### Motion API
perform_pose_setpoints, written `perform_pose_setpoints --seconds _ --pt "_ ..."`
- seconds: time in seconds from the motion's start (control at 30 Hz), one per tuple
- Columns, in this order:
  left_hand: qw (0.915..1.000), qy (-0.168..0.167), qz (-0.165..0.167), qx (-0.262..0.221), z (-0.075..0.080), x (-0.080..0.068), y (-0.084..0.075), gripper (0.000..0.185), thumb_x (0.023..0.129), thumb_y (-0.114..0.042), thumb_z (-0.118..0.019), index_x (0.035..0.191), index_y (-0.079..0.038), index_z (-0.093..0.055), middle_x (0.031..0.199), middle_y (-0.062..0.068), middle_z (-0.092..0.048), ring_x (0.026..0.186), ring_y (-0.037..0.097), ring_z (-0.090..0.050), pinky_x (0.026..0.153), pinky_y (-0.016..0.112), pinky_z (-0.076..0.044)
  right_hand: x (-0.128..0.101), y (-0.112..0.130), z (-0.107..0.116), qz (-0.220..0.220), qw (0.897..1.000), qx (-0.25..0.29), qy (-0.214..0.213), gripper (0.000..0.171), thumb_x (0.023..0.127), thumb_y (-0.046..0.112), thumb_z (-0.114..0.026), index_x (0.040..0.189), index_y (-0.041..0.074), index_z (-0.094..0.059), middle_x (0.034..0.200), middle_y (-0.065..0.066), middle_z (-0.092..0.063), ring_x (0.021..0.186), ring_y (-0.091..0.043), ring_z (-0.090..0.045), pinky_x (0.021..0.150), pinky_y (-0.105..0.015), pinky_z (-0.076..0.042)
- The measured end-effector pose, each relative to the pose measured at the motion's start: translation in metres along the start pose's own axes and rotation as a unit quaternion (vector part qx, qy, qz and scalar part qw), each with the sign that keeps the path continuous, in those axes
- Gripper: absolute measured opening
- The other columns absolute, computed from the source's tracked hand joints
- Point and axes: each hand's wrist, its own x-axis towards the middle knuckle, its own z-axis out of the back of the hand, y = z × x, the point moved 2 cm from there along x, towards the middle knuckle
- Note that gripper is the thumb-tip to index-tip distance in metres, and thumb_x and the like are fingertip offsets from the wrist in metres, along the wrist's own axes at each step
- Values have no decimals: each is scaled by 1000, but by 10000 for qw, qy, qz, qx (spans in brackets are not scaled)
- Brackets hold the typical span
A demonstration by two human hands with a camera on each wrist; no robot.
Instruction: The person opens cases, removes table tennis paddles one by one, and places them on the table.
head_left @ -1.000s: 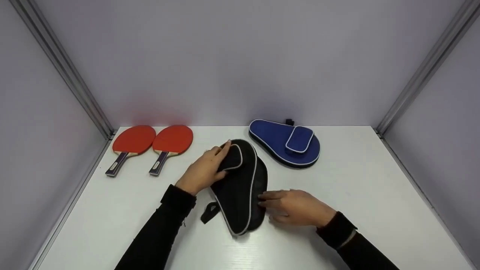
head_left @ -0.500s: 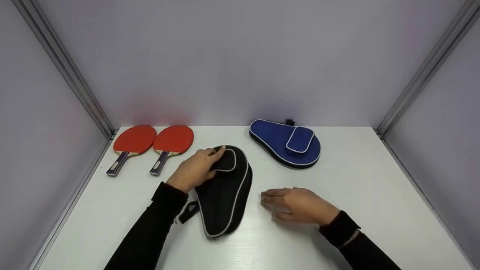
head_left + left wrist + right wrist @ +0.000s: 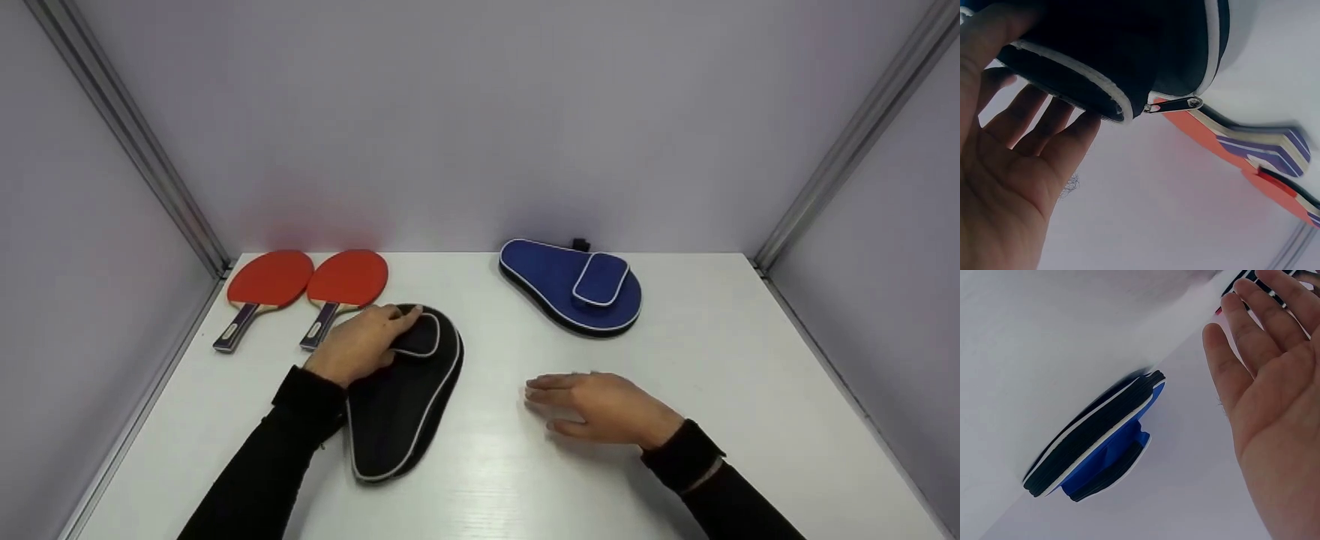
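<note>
A black table tennis paddle case [image 3: 405, 405] with white piping lies left of the middle, narrow end towards me. My left hand [image 3: 360, 341] grips it by its wide end, next to the small front pocket [image 3: 421, 336]. In the left wrist view, the thumb lies over the case [image 3: 1112, 39] and the fingers [image 3: 1069, 140] reach under its edge, beside a metal zip pull [image 3: 1176, 105]. My right hand [image 3: 600, 409] is held low over the table at the right, fingers straight and together, touching no object. The right wrist view shows its bare palm [image 3: 1278, 410].
Two red paddles [image 3: 270, 279] [image 3: 349, 277] lie side by side at the back left, handles towards me. A blue paddle case [image 3: 555, 281] with a pocket rests at the back, right of the middle. Grey walls enclose the white table [image 3: 720, 322] at the back and sides.
My left hand has moved the black case to the left and slightly nearer, away from my right hand. The right hand, which was touching the case's edge, stays almost where it was.
</note>
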Motion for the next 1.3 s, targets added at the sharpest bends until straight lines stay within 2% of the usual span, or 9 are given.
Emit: perform_pose_setpoints --seconds 0.33,0.57,0.73,0.83,1.07,1.3 --pt "9998 93 41 145 0 -19 22 82 99 4 -86 175 -11 -57 154 29 -72 142 47 -72 121 61 -63 -1 -3 4 -88 9999 -129 26 52 115 34 -76 164 19 -71 170 -4 -70 156 -27 -71 122 -52 -65" --pt "9995 238 211 4 -6 -27 37 85 101 1 -86 178 -16 -54 161 28 -68 149 48 -68 122 65 -62 -3 -9 8 -197 9997 -98 49 51 116 34 -75 164 18 -71 171 -5 -69 156 -29 -70 119 -55 -66" --pt "9992 374 136 -102 -8 -30 41 80 104 0 -83 178 -11 -52 174 26 -61 160 50 -61 127 68 -58 -8 -16 16 -345 9993 -123 -72 50 116 32 -74 164 17 -71 172 -6 -68 156 -31 -70 116 -57 -68" --pt "9989 422 65 -201 -7 -32 42 75 107 -5 -83 176 -7 -53 179 27 -56 165 51 -55 131 69 -54 -12 -23 24 -429 9986 -200 -232 50 116 30 -74 164 16 -71 172 -8 -69 154 -32 -71 114 -58 -68" --pt "9988 390 -27 -285 -8 -38 43 75 115 -30 -77 177 0 -48 180 30 -52 167 54 -52 135 71 -48 -21 -49 41 -838 9938 -351 -645 51 115 29 -78 163 13 -71 169 -12 -70 144 -38 -77 106 -62 -70" --pt "9976 483 151 -466 -11 -38 37 75 121 -40 -65 179 3 -43 183 30 -48 171 53 -48 138 68 -45 -20 -83 55 -1334 9875 -399 -733 52 114 25 -78 162 9 -71 170 -17 -68 148 -44 -73 110 -70 -67"
